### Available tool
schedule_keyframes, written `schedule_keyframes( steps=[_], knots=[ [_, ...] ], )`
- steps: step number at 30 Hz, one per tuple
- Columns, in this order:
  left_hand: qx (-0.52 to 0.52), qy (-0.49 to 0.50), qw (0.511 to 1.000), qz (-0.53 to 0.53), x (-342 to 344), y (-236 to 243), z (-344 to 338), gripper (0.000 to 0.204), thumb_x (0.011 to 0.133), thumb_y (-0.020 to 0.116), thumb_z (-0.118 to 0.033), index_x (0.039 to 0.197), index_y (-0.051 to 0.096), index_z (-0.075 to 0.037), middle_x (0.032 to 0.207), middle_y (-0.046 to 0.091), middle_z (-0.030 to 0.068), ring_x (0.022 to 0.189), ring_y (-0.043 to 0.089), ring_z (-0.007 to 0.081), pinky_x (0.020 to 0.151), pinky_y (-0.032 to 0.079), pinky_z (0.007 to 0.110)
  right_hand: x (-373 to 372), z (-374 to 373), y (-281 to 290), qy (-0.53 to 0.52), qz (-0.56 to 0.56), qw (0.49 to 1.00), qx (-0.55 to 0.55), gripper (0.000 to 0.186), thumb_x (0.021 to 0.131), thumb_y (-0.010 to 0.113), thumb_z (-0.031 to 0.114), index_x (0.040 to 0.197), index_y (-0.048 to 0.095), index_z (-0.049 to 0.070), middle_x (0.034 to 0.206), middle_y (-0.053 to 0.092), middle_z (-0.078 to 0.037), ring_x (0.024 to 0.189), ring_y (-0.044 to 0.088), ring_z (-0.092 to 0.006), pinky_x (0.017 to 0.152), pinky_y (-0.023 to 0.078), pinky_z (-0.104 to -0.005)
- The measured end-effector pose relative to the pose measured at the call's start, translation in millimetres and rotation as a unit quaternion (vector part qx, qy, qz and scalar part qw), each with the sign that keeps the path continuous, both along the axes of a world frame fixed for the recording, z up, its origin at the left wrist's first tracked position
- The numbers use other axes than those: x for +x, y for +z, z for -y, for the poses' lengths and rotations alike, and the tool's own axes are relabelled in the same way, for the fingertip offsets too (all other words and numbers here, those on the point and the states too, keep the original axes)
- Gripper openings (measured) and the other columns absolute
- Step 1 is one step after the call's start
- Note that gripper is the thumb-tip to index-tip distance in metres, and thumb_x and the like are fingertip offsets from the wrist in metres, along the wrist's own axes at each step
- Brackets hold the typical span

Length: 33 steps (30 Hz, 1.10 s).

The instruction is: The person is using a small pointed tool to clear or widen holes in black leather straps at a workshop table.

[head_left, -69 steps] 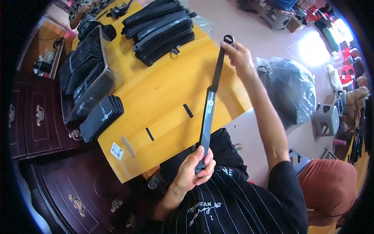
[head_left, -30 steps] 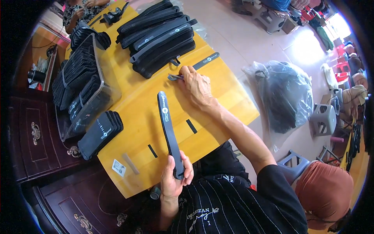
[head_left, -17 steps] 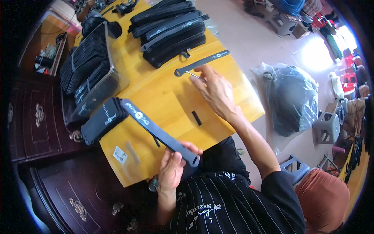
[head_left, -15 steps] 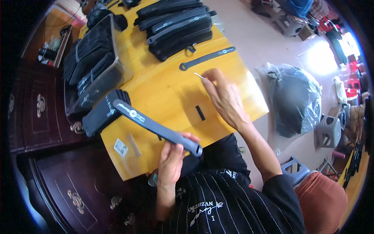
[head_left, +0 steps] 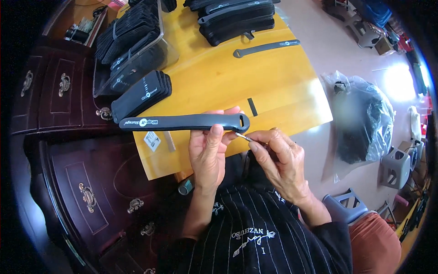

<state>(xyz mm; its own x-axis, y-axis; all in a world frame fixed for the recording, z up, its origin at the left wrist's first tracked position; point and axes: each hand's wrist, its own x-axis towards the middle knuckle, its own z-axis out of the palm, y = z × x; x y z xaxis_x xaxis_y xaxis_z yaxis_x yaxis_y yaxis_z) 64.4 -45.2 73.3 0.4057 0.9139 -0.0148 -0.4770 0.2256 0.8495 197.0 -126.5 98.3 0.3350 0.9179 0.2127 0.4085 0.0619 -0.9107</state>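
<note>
A dark grey strap [head_left: 178, 122] with a slotted, rounded end and a white printed mark lies nearly level across the front of the table. My left hand [head_left: 206, 157] grips it near the slotted end, thumb on top and fingers behind. It looks thick, perhaps several straps stacked. Just below the slot, my right hand [head_left: 283, 162] pinches a thin, pale-tipped stick [head_left: 242, 136] between thumb and forefinger. Its tip is close to the strap's edge; whether they touch I cannot tell. Beyond my hands, a short black strip [head_left: 252, 107] rests on the yellow table [head_left: 205, 82].
A stack of black straps [head_left: 141, 96] sits at the table's left, beside a clear bin [head_left: 166, 50] full of bundled straps. Further back are a strap pile [head_left: 237, 23] and a single strap [head_left: 267, 47]. A white label [head_left: 152, 141] lies front left; a filled plastic bag [head_left: 365, 123] stands on the floor.
The strap in my left hand has swung from slanting to nearly level. My right hand has come in from over the table, bringing the thin stick to the slotted end. The view has shifted.
</note>
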Motion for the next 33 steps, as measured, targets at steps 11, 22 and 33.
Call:
schedule_keyframes(
  steps=[11, 22, 33],
  knots=[
    [0.053, 0.011, 0.998, -0.025, -2.2, -0.4, 6.6, 0.028, 0.097, 0.051, -0.018, 0.12, 0.048, -0.002, 0.123, 0.054, 0.0259, 0.113, 0.057, 0.033, 0.09, 0.053, 0.04, -2.4, -1.0, -0.8, -0.001, 0.023, 1.0, 0.0, 0.013, 0.086, 0.065, 0.011, 0.096, 0.063, 0.004, 0.078, 0.062, -0.012, 0.063, 0.063, -0.0267, 0.054, 0.049, -0.0332],
    [0.044, 0.012, 0.999, -0.005, -1.8, -5.2, 4.6, 0.025, 0.096, 0.052, -0.014, 0.118, 0.047, -0.002, 0.123, 0.054, 0.0262, 0.11, 0.059, 0.0293, 0.09, 0.052, 0.039, -1.1, -4.5, -2.9, 0.012, -0.058, 0.998, -0.028, 0.013, 0.087, 0.063, 0.011, 0.097, 0.063, 0.002, 0.081, 0.063, -0.014, 0.069, 0.063, -0.0276, 0.059, 0.05, -0.0338],
    [0.125, 0.093, 0.987, -0.034, -1.3, -18.4, 7.5, 0.029, 0.095, 0.056, -0.015, 0.117, 0.045, 0.001, 0.119, 0.056, 0.0281, 0.112, 0.058, 0.0326, 0.086, 0.055, 0.038, -3.7, -6.9, -2.5, 0.011, -0.056, 0.998, -0.029, 0.013, 0.089, 0.061, 0.01, 0.098, 0.064, 0.001, 0.084, 0.064, -0.015, 0.073, 0.063, -0.0288, 0.064, 0.05, -0.034]
  ],
)
